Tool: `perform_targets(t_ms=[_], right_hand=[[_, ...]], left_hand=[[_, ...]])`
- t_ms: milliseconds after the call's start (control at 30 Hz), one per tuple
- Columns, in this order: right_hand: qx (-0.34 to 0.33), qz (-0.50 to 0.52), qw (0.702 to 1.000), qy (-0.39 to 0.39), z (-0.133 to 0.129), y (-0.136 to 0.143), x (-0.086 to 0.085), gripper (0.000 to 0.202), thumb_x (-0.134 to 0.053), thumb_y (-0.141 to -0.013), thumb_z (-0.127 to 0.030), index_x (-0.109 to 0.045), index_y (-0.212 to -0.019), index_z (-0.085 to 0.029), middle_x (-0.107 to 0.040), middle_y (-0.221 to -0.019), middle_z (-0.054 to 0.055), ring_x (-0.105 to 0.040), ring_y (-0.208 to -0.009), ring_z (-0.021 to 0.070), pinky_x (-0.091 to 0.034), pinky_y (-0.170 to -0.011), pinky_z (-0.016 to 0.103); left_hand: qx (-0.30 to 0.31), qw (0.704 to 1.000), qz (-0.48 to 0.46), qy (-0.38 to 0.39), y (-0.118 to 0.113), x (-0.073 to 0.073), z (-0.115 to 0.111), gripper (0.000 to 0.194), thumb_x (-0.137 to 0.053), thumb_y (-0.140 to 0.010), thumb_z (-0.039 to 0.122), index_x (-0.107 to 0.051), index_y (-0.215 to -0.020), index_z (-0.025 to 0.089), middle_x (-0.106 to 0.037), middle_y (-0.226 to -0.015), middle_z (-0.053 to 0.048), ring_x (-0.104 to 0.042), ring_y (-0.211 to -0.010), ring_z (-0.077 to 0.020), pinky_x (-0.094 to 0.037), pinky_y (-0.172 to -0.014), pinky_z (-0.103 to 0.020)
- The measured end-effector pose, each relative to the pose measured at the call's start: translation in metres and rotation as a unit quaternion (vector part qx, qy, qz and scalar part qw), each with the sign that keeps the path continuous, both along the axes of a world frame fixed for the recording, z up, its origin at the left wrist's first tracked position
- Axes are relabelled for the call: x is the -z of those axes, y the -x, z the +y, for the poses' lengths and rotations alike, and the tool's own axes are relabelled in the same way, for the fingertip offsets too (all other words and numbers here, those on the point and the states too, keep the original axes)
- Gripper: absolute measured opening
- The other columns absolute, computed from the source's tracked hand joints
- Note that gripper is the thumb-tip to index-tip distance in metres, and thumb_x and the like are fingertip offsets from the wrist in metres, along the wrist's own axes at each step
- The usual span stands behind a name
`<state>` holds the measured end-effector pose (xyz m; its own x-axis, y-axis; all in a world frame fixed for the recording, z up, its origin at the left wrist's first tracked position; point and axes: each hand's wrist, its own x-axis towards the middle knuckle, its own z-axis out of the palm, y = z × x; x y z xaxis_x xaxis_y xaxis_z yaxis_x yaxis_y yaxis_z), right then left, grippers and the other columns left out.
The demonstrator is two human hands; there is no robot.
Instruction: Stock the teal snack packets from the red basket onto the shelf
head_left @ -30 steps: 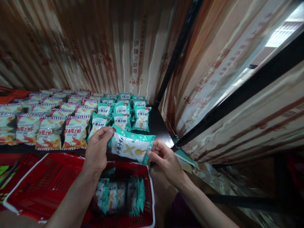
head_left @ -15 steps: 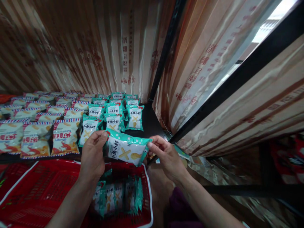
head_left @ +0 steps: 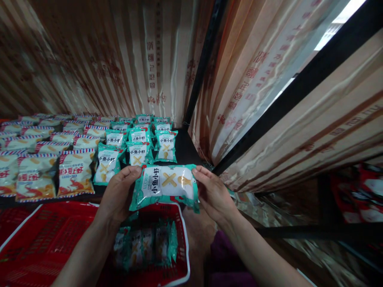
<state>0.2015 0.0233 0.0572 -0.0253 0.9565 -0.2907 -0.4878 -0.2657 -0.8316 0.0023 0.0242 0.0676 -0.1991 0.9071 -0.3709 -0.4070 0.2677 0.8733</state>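
Both of my hands hold one teal and white snack bag (head_left: 166, 184) sideways by its two ends, its printed front facing me. My left hand (head_left: 116, 195) pinches the left end, and my right hand (head_left: 216, 195) grips the right end between thumb and fingers. The bag hangs above the right part of a red basket (head_left: 56, 223), just in front of the shelf edge. More teal snack bags (head_left: 143, 245) stand packed together inside the basket. On the shelf behind, matching teal bags (head_left: 138, 152) stand in short rows.
Left of the teal rows, several cream and orange snack bags (head_left: 76, 171) with striped edges fill the black shelf (head_left: 187, 147). A black post (head_left: 206, 59) rises at the shelf's corner, with printed curtains (head_left: 167, 59) behind. Red packages (head_left: 359, 191) lie at the lower right.
The held bag has been rolled so its front faces me more fully, and my right hand has shifted slightly right. The view has moved a little, sliding the shelf left.
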Motion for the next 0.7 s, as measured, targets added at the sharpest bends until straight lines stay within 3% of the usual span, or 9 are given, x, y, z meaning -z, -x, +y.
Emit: perform_targets(t_ms=[133, 300, 433, 600, 700], right_hand=[[-0.028, 0.018, 0.999, 0.030, 0.002, 0.000, 0.001, 0.033, -0.083, -0.058, -0.034, -0.056, -0.064, -0.017, -0.049, -0.050, -0.008, -0.042, -0.042, 0.0036, -0.036, -0.040, 0.014], [-0.063, -0.010, 0.998, 0.027, 0.001, -0.001, -0.002, 0.032, -0.086, -0.055, -0.032, -0.063, -0.069, -0.016, -0.061, -0.062, -0.004, -0.055, -0.051, 0.0069, -0.046, -0.047, 0.016], [-0.055, -0.020, 0.998, 0.003, 0.000, 0.000, -0.004, 0.030, -0.086, -0.055, -0.030, -0.062, -0.070, -0.018, -0.059, -0.060, -0.006, -0.050, -0.047, 0.0053, -0.042, -0.043, 0.015], [-0.013, -0.113, 0.983, -0.143, -0.003, -0.002, -0.002, 0.021, -0.076, -0.070, -0.034, -0.061, -0.078, -0.021, -0.062, -0.072, -0.003, -0.058, -0.065, 0.0115, -0.050, -0.060, 0.022], [0.018, -0.236, 0.920, -0.312, -0.008, -0.006, -0.004, 0.007, -0.069, -0.078, -0.024, -0.062, -0.081, -0.022, -0.062, -0.084, 0.000, -0.059, -0.079, 0.0141, -0.050, -0.070, 0.026]], left_hand=[[0.012, 1.000, 0.008, 0.018, 0.001, 0.003, 0.002, 0.022, -0.074, -0.056, 0.027, -0.060, -0.068, 0.016, -0.063, -0.053, 0.001, -0.055, -0.040, -0.0124, -0.043, -0.039, -0.022], [-0.009, 0.999, 0.030, 0.009, 0.004, 0.010, 0.004, 0.025, -0.074, -0.054, 0.030, -0.060, -0.070, 0.016, -0.061, -0.051, 0.002, -0.052, -0.038, -0.0106, -0.040, -0.037, -0.020], [-0.003, 1.000, 0.013, -0.002, 0.005, 0.009, 0.004, 0.029, -0.076, -0.053, 0.031, -0.059, -0.072, 0.017, -0.061, -0.055, 0.003, -0.052, -0.042, -0.0101, -0.044, -0.042, -0.021], [-0.031, 0.995, 0.047, -0.077, 0.007, 0.005, 0.003, 0.029, -0.079, -0.052, 0.026, -0.060, -0.072, 0.017, -0.061, -0.067, 0.003, -0.055, -0.058, -0.0095, -0.046, -0.054, -0.020], [-0.086, 0.976, 0.131, -0.151, 0.009, 0.008, -0.001, 0.024, -0.076, -0.059, 0.028, -0.061, -0.076, 0.019, -0.061, -0.074, 0.003, -0.055, -0.064, -0.0092, -0.045, -0.057, -0.019]])
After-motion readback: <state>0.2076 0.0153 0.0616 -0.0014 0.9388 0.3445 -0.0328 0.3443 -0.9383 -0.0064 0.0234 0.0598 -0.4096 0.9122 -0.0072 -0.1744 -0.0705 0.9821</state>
